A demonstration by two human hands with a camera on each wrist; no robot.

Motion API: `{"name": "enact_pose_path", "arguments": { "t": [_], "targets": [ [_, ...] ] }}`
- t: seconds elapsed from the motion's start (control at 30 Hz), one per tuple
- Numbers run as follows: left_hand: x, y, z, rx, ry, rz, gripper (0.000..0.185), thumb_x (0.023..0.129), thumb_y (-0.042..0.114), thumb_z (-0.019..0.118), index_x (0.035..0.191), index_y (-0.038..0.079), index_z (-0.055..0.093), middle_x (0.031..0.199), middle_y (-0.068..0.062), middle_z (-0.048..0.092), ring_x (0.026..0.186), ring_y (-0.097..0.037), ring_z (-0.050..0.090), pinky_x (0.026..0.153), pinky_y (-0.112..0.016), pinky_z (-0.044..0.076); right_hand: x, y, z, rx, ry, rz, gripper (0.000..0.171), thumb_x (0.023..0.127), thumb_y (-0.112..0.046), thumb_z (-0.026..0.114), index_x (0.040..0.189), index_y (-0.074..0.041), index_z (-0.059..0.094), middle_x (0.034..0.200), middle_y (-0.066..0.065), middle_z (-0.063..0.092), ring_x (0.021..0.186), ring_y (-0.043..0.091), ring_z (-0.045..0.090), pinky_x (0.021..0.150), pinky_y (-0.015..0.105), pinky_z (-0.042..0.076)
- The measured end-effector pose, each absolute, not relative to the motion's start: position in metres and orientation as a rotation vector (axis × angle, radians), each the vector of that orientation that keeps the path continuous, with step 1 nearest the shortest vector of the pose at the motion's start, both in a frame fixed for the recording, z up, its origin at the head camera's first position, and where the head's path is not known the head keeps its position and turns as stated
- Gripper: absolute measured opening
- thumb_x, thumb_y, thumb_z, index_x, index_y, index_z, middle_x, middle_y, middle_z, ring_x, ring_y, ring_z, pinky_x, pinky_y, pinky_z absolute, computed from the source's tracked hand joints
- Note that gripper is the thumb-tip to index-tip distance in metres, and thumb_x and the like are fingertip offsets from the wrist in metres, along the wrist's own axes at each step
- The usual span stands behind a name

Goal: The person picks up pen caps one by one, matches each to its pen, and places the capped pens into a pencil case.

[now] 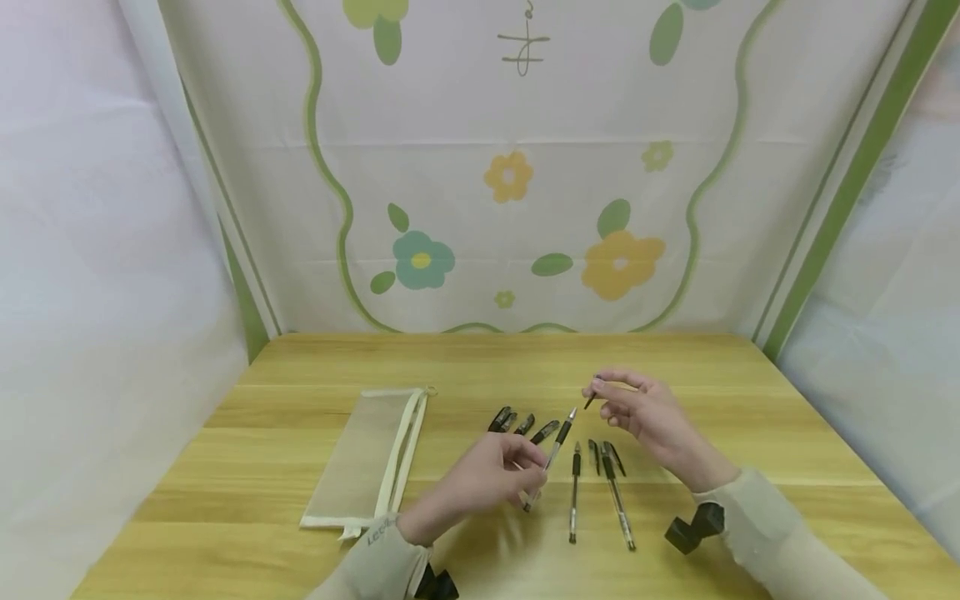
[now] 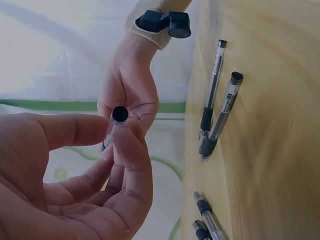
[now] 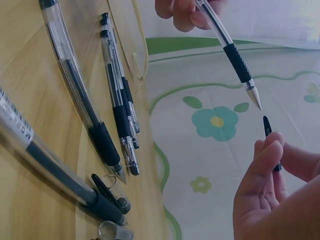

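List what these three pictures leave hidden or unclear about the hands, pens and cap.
- Cap: right wrist view, lower part behind the right hand's fingers.
- Held pen: left wrist view, barrel hidden by the left hand's thumb.
- Pen labels: print too small.
- Pouch: contents unclear, head view.

We can read little: on the left sleeve's cuff (image 1: 381, 531), just beside the cloth pouch (image 1: 367, 457), stand letters that look like "Lee", the rest hidden. The print on the pen barrels (image 2: 228, 100) is too small to read.
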State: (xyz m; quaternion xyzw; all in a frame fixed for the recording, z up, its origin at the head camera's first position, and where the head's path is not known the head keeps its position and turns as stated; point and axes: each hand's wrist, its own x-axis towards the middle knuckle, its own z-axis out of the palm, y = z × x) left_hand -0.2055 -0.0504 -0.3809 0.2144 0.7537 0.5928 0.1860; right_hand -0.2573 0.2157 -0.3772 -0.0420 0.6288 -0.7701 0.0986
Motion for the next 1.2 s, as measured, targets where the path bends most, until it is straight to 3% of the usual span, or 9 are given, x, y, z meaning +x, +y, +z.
{"name": "enact_pose_path", "arguments": {
  "t": [0.47,0.83,1.2],
  "targets": [
    [-0.198,-0.05,-0.372,0.653,2.115,1.674,0.014,0.09,0.008,0.068,0.103,0.002,0.068,0.085,-0.004,0.067,0.066,-0.021,0.065,0.06,-0.043,0.057,-0.249,0.205,-0.38,-0.384,1.921,-2.149,0.028,0.095,-0.012,0.066,0.118,0.002,0.058,0.103,0.017,0.069,0.07,0.015,0.061,0.065,0.027,0.053],
    [-0.193,-0.046,-0.369,0.678,2.225,1.614,0.014,0.096,0.016,0.064,0.104,0.008,0.073,0.086,0.005,0.066,0.071,-0.018,0.063,0.056,-0.028,0.052,-0.246,0.204,-0.375,-0.485,1.866,-2.165,0.02,0.097,-0.006,0.062,0.115,0.0,0.058,0.104,0.019,0.069,0.069,0.015,0.061,0.063,0.026,0.053],
    [-0.196,-0.047,-0.37,0.772,2.215,1.611,0.016,0.098,0.017,0.062,0.099,0.007,0.074,0.078,0.005,0.066,0.059,-0.008,0.054,0.049,-0.02,0.045,-0.245,0.205,-0.372,-0.462,1.905,-2.157,0.019,0.096,-0.01,0.065,0.112,0.0,0.06,0.103,0.017,0.069,0.071,0.016,0.061,0.066,0.027,0.053]
  ]
}}
